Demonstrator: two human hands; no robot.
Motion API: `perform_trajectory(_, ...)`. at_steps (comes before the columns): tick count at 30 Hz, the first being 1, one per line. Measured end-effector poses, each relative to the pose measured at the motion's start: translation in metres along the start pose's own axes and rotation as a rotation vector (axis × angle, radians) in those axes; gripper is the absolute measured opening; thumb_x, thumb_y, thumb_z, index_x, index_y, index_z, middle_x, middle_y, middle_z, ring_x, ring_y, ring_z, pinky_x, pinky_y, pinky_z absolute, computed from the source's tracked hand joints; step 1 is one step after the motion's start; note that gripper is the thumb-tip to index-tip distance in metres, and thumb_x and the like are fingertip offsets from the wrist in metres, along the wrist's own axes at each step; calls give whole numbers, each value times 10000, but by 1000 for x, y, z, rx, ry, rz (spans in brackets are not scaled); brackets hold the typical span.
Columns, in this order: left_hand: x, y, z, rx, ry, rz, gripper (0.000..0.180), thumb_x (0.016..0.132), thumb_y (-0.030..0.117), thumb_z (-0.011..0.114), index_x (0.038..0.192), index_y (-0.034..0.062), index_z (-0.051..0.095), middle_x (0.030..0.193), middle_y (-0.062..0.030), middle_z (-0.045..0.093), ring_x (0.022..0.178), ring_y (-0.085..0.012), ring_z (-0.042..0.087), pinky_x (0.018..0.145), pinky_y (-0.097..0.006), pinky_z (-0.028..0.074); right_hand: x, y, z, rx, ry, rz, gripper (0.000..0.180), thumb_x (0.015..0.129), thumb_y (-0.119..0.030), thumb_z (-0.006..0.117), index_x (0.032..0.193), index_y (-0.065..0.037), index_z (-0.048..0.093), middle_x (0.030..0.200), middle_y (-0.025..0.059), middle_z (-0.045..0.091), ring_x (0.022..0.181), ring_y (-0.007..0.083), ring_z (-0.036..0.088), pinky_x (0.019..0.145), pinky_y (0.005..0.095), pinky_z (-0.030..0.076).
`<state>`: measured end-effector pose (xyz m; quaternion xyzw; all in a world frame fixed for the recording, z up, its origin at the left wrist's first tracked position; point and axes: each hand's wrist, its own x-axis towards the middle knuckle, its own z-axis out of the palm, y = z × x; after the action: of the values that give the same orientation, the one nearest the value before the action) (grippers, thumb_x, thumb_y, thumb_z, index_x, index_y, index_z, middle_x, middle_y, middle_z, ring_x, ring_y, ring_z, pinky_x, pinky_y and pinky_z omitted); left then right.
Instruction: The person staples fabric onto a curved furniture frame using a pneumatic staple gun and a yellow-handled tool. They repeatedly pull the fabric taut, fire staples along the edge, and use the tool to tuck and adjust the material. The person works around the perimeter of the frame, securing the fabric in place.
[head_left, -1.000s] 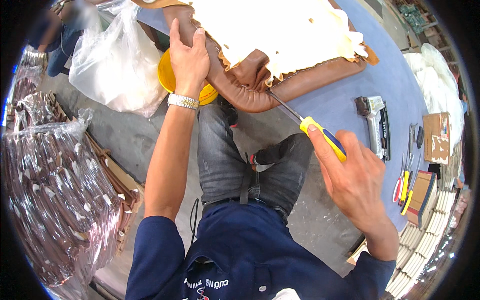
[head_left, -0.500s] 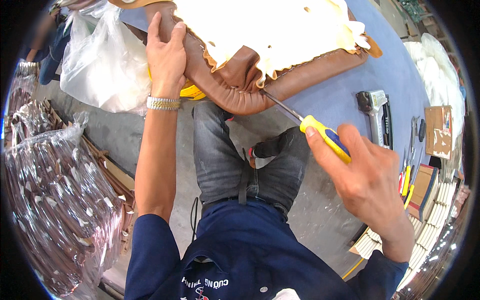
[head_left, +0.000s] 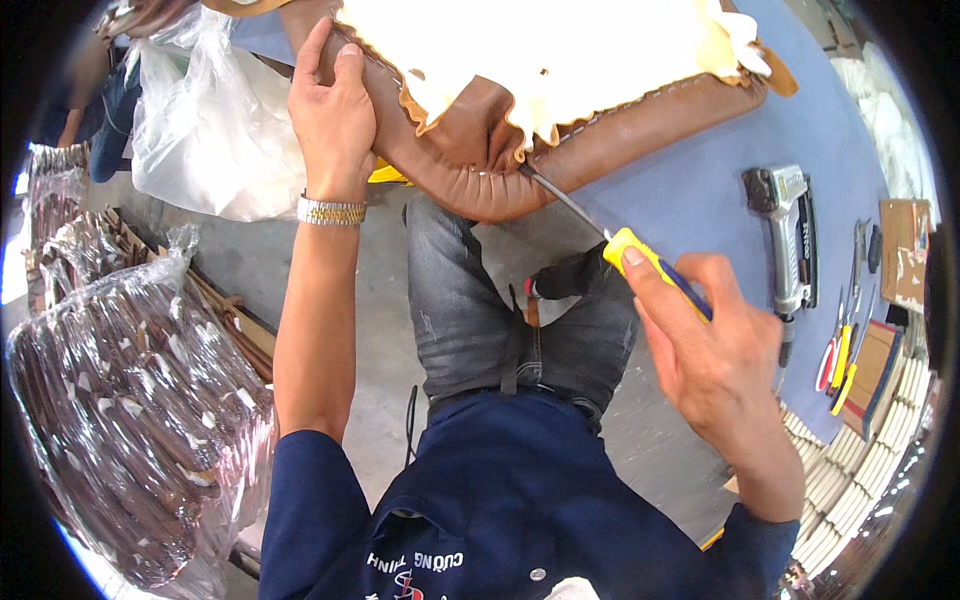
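Note:
A screwdriver [head_left: 657, 270] with a yellow and blue handle is gripped in my right hand [head_left: 715, 340]. Its metal tip meets the stapled or stitched seam of a brown leather cushion piece [head_left: 470, 190], beside a gathered, wrinkled corner. Pale, ragged-edged hide or lining [head_left: 560, 50] covers the middle of that piece, washed out by brightness. My left hand [head_left: 335, 120], with a metal watch on the wrist, lies on the padded brown edge at the left, thumb and forefinger apart. Its other fingers are partly hidden.
On the blue-grey tabletop [head_left: 700, 180] to the right lie a staple gun [head_left: 785, 230], yellow-handled pliers [head_left: 842, 365] and a cardboard box [head_left: 903, 255]. Clear plastic bags [head_left: 210, 130] hang at the left, near a plastic-wrapped stack of brown parts [head_left: 140, 400]. Another person's legs [head_left: 113, 120] show at far left.
The view has shifted slightly, so the table tools appear further right. My right hand has tilted a little, with the screwdriver tip still at the seam. My left hand keeps its place on the leather.

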<state>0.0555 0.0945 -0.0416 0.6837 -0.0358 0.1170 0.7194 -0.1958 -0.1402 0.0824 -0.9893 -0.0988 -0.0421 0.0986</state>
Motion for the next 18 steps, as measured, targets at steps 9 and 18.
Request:
perform_trajectory(9, -1, 1, 6, -61, 33, -2, 468, 1008, 110, 615, 1442, -37, 518, 1297, -136, 637, 1126, -172, 629, 958, -287, 527, 24, -20, -50, -293, -220, -156, 500, 772, -74, 692, 1270, -100, 711, 1017, 115, 589, 649, 188, 607, 517, 310, 450)
perform_trajectory(18, -15, 3, 2, -6, 41, -13, 441, 1034, 98, 581, 1456, -19, 528, 1306, -132, 645, 1066, -160, 661, 921, -280, 557, 13, 5, -12, -133, -72, -144, 327, 820, -120, 776, 1143, -140, 730, 942, 101, 636, 598, 162, 582, 493, 275, 433)
